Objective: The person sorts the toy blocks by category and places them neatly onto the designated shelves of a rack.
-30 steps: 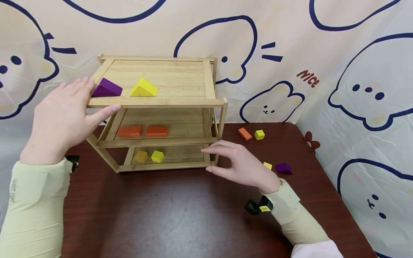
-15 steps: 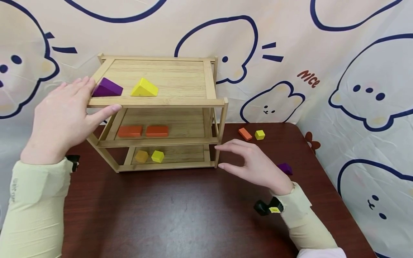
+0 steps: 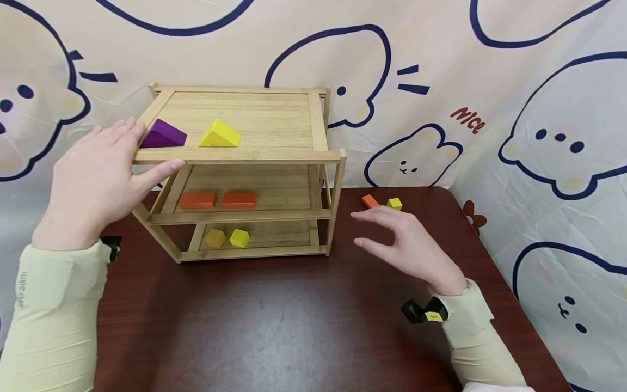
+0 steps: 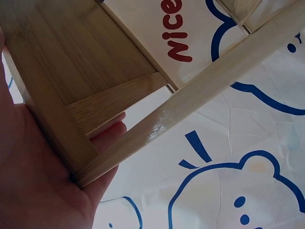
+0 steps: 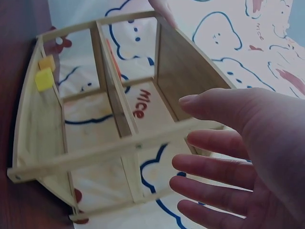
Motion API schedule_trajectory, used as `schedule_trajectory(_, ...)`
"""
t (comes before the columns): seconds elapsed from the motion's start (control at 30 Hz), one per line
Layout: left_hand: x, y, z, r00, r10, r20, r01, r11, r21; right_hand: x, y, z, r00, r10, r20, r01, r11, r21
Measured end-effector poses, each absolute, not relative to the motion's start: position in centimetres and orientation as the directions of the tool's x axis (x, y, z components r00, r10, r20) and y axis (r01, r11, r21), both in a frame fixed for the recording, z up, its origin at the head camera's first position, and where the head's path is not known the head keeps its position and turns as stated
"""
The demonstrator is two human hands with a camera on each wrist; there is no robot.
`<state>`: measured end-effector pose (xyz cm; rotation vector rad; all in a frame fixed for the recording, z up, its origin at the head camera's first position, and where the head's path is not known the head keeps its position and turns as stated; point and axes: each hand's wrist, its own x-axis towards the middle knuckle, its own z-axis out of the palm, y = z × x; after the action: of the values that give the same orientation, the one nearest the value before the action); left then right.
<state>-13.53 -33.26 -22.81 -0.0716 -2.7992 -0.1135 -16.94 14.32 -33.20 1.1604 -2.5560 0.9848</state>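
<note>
My left hand (image 3: pixel 93 177) rests over the front left corner of a three-tier wooden shelf (image 3: pixel 274 155), its fingers along the top's left side and the thumb at the front edge. In the left wrist view, fingertips (image 4: pixel 112 131) show through a gap beside the board. Close to those fingers lies a purple wedge block (image 3: pixel 165 135), with a yellow triangular block (image 3: pixel 219 134) beside it. My right hand (image 3: pixel 413 245) hovers over the table right of the shelf, holding nothing, thumb and fingers apart.
Two orange bricks (image 3: pixel 238 200) lie on the middle tier. On the bottom tier are an orange-yellow cube (image 3: pixel 214 238) and a yellow cube (image 3: pixel 239 238). Behind the right hand, an orange brick (image 3: pixel 369 201) and a yellow cube (image 3: pixel 394 203) lie on the dark table (image 3: pixel 274 326).
My right hand has moved rightward away from the shelf, now covering the purple and yellow blocks seen earlier on the table's right side. The left hand and the shelf have stayed put.
</note>
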Motion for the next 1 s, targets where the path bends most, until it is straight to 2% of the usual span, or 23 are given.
schedule_trajectory(0.47,-13.5,-33.1,-22.7,-0.948,0.017,0.318,0.041,0.997,0.072,-18.1,17.0,-33.3,-0.748,-0.525,0.407,-0.663,0.559,-0.497)
schedule_trajectory(1.0,-13.5,-33.2,-22.8,-0.944,0.024,0.328,0.050,0.996,0.072,-18.7,19.6,-33.8,-0.831,-0.444,0.336,-0.556,0.642,-0.528)
